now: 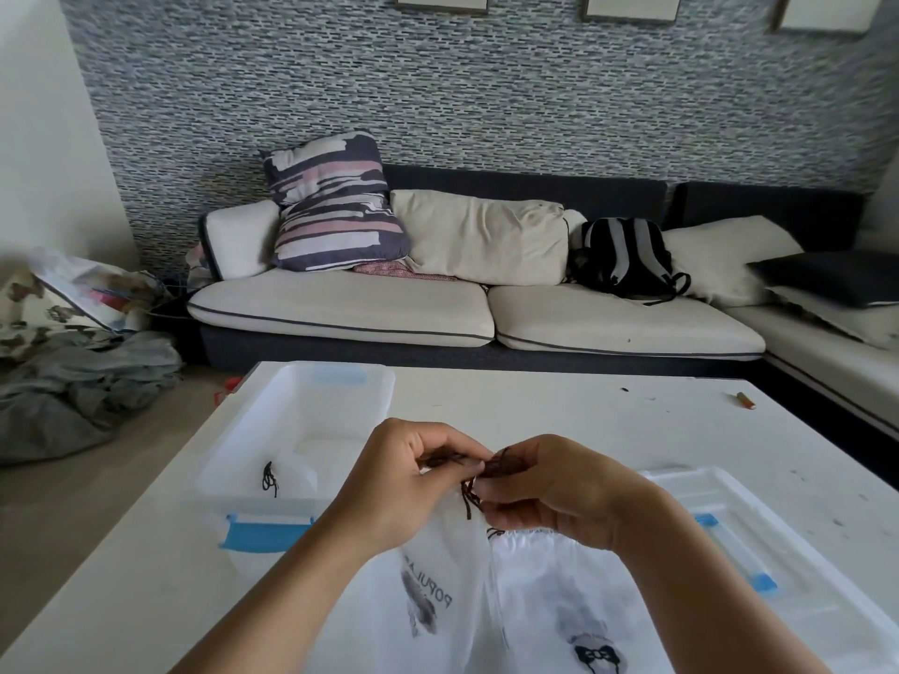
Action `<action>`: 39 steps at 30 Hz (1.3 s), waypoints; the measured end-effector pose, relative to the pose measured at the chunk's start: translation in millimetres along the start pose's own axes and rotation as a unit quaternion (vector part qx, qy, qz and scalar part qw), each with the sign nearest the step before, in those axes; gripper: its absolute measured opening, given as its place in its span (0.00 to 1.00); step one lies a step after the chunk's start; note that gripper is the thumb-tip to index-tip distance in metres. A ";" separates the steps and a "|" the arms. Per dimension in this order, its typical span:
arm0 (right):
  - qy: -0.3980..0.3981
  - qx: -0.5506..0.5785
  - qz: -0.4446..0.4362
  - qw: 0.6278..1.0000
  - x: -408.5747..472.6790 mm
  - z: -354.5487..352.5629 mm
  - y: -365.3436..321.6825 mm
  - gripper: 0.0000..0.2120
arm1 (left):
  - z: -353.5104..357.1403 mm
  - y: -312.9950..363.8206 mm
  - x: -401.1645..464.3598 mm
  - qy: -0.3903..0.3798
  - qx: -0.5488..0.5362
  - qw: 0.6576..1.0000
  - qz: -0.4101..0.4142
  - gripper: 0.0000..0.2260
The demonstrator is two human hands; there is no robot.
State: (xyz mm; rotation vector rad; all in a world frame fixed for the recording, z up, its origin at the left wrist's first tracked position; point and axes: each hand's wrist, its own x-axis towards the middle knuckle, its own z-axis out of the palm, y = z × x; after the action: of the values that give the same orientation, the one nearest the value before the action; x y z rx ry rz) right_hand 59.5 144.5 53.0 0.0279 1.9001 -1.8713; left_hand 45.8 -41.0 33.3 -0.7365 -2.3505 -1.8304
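Both hands meet over the near middle of a white table (pixel 535 406). My left hand (pixel 404 479) and my right hand (pixel 549 488) each pinch a dark brown drawstring cord (pixel 469 501) at the gathered mouth of a sheer white pouch (pixel 467 591). The pouch hangs down from the cord toward me and bears a dark printed logo with lettering. A second pouch of the same kind (pixel 579 625) lies flat on the table beneath my right forearm.
A clear plastic box with blue latches (pixel 301 430) stands left of my hands, holding another white pouch with a dark cord (pixel 270 479). Its lid (pixel 759 552) lies at the right. A small brown stick (pixel 746 400) lies far right. Sofa, cushions and backpack (pixel 622 257) behind.
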 end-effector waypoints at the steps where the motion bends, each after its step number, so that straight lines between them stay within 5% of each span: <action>1: -0.002 0.018 0.004 1.000 -0.7 -1.3 -0.2 0.04 | -1.2 -0.5 0.7 0.003 -0.011 1.000 0.000 0.08; 6: -0.031 0.074 -0.004 0.997 -3.5 -5.9 -2.4 0.04 | -5.8 -2.4 1.8 0.016 -0.064 0.998 -0.005 0.09; 12: -0.001 -0.090 -0.094 0.991 -2.8 -6.4 -7.5 0.10 | -6.6 -7.0 2.7 0.018 -0.082 0.996 -0.037 0.08; 22: 0.081 -0.083 -0.184 0.976 -0.5 -2.8 -7.6 0.01 | -1.9 -3.3 4.6 0.019 -0.226 0.964 -0.142 0.05; 24: 0.074 -0.078 -0.179 0.978 -1.2 -6.8 -6.8 0.06 | -1.5 -4.2 4.4 0.021 -0.240 0.960 -0.144 0.06; 27: 0.031 -0.085 -0.160 0.983 -4.4 -9.3 -5.5 0.15 | -0.9 -6.0 4.2 0.022 -0.224 0.965 -0.135 0.04; 35: 0.116 -0.081 -0.188 0.972 3.3 -9.8 -4.5 0.07 | -2.8 -11.5 5.5 0.027 -0.139 0.983 -0.117 0.04; 39: 0.088 -0.119 -0.181 0.972 -0.4 -9.7 -5.3 0.05 | -2.6 -12.1 5.6 0.040 -0.125 0.986 -0.102 0.04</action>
State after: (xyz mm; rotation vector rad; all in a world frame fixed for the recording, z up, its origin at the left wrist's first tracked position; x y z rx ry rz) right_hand 55.0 153.5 57.8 -0.2537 2.3720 -1.9007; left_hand 35.4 -43.7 25.2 -0.4439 -2.2429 -2.2242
